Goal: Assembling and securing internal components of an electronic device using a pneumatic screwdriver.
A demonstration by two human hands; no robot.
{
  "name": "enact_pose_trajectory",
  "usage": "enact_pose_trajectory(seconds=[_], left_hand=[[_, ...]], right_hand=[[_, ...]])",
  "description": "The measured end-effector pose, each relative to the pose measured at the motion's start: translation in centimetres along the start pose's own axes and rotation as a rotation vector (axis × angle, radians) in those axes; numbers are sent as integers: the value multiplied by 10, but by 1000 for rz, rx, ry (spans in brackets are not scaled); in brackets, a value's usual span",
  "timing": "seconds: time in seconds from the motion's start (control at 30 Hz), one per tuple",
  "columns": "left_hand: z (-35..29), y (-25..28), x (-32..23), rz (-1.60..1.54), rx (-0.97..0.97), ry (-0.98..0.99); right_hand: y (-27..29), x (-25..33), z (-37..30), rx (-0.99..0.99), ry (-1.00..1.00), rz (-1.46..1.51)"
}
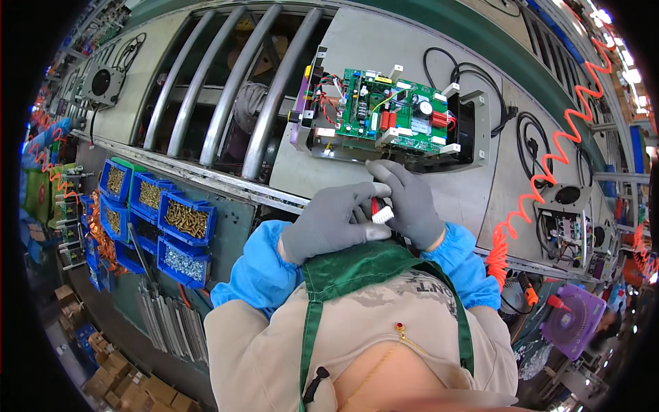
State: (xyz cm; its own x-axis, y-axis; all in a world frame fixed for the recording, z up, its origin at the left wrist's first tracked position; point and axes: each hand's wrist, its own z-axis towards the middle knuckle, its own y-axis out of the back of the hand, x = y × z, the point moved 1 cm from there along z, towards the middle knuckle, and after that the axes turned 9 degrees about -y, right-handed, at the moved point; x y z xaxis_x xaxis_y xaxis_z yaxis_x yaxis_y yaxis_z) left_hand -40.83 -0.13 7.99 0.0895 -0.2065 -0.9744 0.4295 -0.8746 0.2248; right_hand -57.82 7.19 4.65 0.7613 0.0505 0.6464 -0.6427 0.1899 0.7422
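Note:
My left hand [333,221], in a grey glove, is closed round a wire harness, with its thumb and fingers at the plug. The harness ends in a white multi-pin connector [382,215]; short red and black wires [374,204] show behind it. Right against it is my right hand [412,202], also gloved, its fingers curled in toward the left one. What those fingers grip is hidden. Just beyond both hands lies an opened device with a green circuit board [395,110], red and white parts, wires at its left end and a black fan housing [461,127] at its right.
Blue bins [184,218] of screws stand at the left, above a stack of metal strips [171,316]. Steel rollers [230,89] run beyond them. Black power cables [480,72] lie past the device. An orange coiled hose [532,202] hangs at the right, near another opened unit [566,226].

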Motion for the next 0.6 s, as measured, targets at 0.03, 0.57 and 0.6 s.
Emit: enact_pose_trajectory(seconds=[0.03,0.57,0.6], left_hand=[[-1,0,-4,24,-40,11],[19,17,-13,226,-170,-248],[22,19,-14,443,-163,-420]], right_hand=[[-2,-2,5,-10,20,1],[25,-7,17,89,98,110],[28,-7,20,156,131,131]])
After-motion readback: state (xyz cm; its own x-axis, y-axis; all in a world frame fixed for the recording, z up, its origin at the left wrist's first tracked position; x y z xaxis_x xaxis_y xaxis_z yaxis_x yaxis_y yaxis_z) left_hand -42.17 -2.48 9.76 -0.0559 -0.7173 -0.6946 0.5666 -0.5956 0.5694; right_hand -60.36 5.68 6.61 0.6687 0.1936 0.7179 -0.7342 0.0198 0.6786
